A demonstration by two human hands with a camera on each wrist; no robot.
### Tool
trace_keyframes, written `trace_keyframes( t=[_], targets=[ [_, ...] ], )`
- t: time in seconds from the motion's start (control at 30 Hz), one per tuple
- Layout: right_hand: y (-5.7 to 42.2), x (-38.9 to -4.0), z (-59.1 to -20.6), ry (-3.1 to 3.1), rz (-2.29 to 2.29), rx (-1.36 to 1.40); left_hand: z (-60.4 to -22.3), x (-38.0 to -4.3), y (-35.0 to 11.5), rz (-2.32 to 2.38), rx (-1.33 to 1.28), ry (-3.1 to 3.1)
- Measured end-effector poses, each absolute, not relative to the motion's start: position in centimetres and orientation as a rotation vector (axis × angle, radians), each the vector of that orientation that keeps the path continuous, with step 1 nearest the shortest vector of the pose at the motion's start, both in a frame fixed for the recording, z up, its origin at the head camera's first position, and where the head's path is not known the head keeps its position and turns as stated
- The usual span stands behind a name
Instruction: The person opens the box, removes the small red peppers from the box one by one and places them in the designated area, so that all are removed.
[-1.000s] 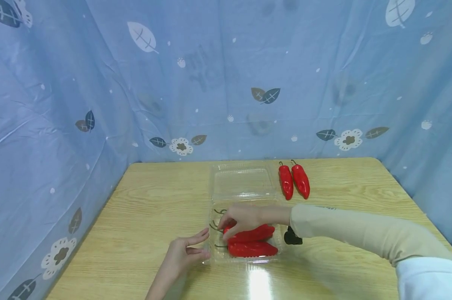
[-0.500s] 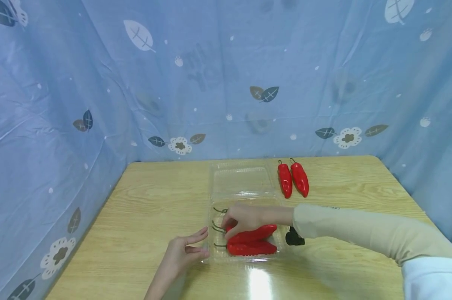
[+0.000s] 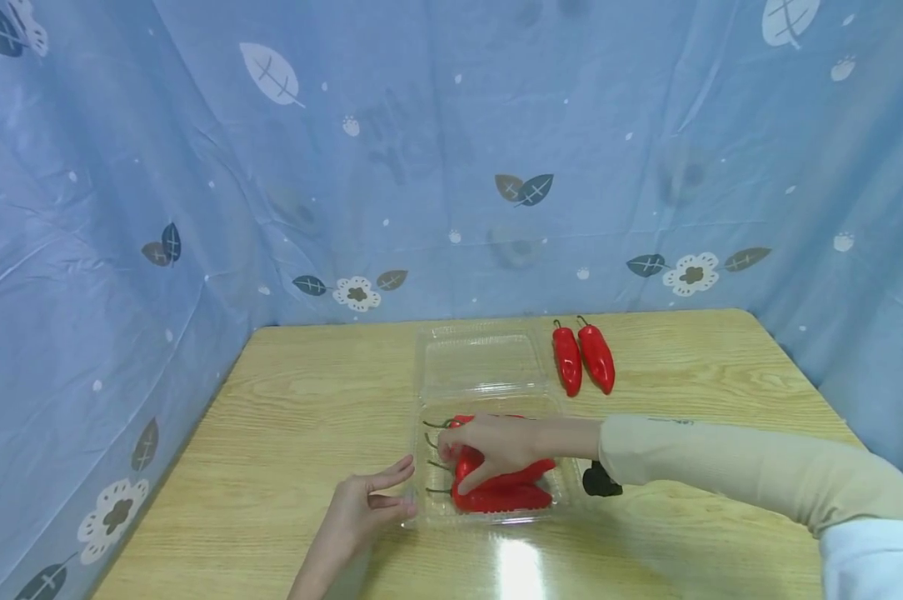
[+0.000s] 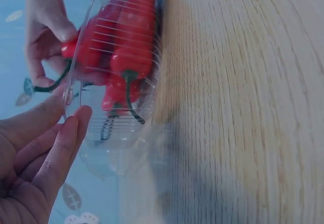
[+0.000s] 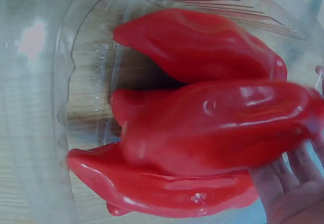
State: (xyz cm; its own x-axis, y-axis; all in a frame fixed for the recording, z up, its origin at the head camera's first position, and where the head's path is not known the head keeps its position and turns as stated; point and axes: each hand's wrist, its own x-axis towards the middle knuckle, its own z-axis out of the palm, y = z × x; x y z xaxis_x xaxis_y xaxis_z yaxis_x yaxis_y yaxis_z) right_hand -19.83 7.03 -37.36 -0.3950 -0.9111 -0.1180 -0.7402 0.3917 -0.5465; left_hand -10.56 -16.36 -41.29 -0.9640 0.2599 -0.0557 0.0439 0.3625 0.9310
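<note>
A clear plastic clamshell box (image 3: 496,521) lies opened out on the table, with several red peppers in its base. My left hand (image 3: 361,508) pinches the box's left rim between thumb and fingers; the left wrist view shows the fingertips (image 4: 81,115) right at that rim. Reaching in from the right, my right hand (image 3: 496,446) grips a red pepper (image 5: 217,127) near its stem end, thumb and fingers on either side. This pepper lies over the others in the right wrist view. A front pepper (image 3: 504,497) rests along the near wall, its green stem pointing left.
Two more red peppers (image 3: 567,360) lie side by side behind the box to the right. The box's see-through lid (image 3: 481,362) is folded back towards the blue curtain (image 3: 451,167). A black object (image 3: 601,479) sits under my right wrist.
My right hand has shifted slightly right, its thumb now spread towards the front pepper. The rear pepper shows more behind my hand. My left hand stays at the rim.
</note>
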Motion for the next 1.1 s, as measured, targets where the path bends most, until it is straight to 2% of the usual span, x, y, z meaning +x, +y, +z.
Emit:
trace_keyframes(
  t=[0.37,0.93,1.1],
  targets=[
    [8.1,-19.8,-36.7,2.166,-0.552,-1.257,-41.3,-10.3,-16.4,1.654,0.28,2.402],
    [8.9,-20.1,-37.1,2.136,-0.746,-1.441,-41.4,-10.5,-16.5,1.657,0.308,2.405],
    [9.3,-20.0,-37.2,2.145,-0.806,-1.404,-41.4,-10.6,-16.4,1.655,0.33,2.401]
  ],
)
